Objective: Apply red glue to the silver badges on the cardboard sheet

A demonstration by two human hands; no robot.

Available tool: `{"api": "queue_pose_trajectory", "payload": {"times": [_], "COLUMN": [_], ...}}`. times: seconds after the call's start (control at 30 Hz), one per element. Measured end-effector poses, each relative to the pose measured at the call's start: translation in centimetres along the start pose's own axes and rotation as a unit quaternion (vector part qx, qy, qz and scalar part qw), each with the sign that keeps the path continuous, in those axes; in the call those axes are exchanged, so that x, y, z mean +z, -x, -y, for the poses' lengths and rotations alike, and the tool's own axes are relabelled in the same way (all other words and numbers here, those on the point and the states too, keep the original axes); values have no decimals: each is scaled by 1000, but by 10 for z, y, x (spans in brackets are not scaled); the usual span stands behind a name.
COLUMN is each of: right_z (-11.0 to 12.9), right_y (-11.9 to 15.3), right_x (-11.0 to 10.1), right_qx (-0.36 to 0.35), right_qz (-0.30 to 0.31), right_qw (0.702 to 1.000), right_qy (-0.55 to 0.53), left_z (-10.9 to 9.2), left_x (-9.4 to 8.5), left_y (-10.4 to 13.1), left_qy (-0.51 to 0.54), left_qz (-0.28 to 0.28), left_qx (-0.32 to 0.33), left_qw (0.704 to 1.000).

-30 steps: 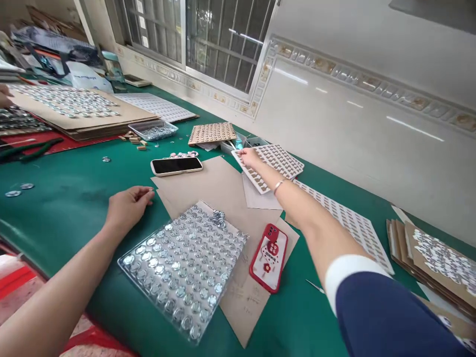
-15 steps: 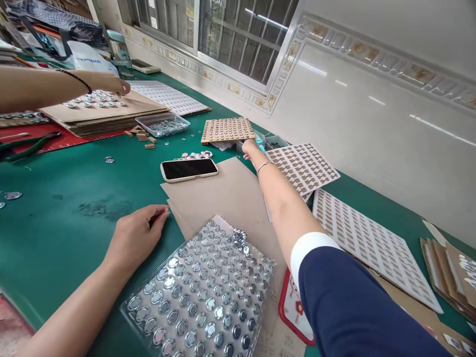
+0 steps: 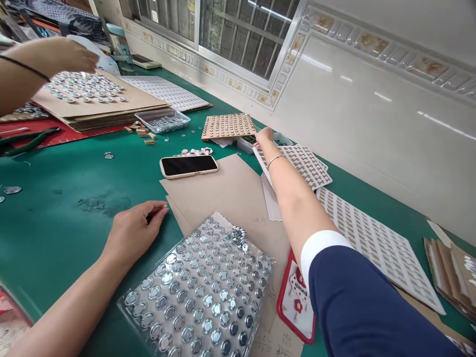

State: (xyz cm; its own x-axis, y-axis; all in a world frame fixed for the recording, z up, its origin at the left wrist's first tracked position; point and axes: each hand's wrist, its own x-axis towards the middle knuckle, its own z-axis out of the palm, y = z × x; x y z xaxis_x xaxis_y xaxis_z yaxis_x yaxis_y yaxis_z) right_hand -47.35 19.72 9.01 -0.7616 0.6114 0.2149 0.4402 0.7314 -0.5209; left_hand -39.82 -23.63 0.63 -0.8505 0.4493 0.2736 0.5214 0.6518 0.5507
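My left hand (image 3: 137,225) rests on the green table, its thumb and index finger pinched together; anything between them is too small to make out. Beside it lies a clear tray (image 3: 201,292) of round silver metal pieces in rows, with a small heap of loose metal parts (image 3: 240,238) on its far side. My right hand (image 3: 265,137) reaches far forward, fingers curled at the near-left corner of a white slotted board (image 3: 303,161). What those fingers hold is hidden. Right behind that hand is a clear plastic box (image 3: 245,145).
A phone (image 3: 189,166) lies on brown cardboard (image 3: 226,188). Past it are a wooden board with holes (image 3: 228,126) and a tub of small metal parts (image 3: 163,121). Another person's hand (image 3: 74,54) hovers over cardboard with metal pieces at left. A red-framed card (image 3: 295,302) lies under my right arm.
My right hand has shifted slightly right, and a blue item beside it no longer shows. The upper white board now lies further left and flatter. The other person's hand has lifted leftward.
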Motion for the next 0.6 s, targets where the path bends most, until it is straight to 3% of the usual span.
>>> {"api": "queue_pose_trajectory", "payload": {"times": [0.2,0.33,0.5,0.6], "right_z": [4,-4,-31,-38], "right_y": [21,59,146,178], "right_x": [-40,-63,-60,-57], "right_qx": [27,20,-10,-18], "right_qz": [-57,-47,63,138], "right_qw": [998,998,998,990], "right_qy": [-15,-25,-16,27], "left_z": [2,1,1,3], "left_x": [1,0,1,3], "left_y": [-1,-2,-3,-4], "left_qy": [4,13,6,-6], "left_qz": [-8,4,-8,-26], "left_qx": [10,6,5,13], "left_qw": [1000,1000,1000,1000]}}
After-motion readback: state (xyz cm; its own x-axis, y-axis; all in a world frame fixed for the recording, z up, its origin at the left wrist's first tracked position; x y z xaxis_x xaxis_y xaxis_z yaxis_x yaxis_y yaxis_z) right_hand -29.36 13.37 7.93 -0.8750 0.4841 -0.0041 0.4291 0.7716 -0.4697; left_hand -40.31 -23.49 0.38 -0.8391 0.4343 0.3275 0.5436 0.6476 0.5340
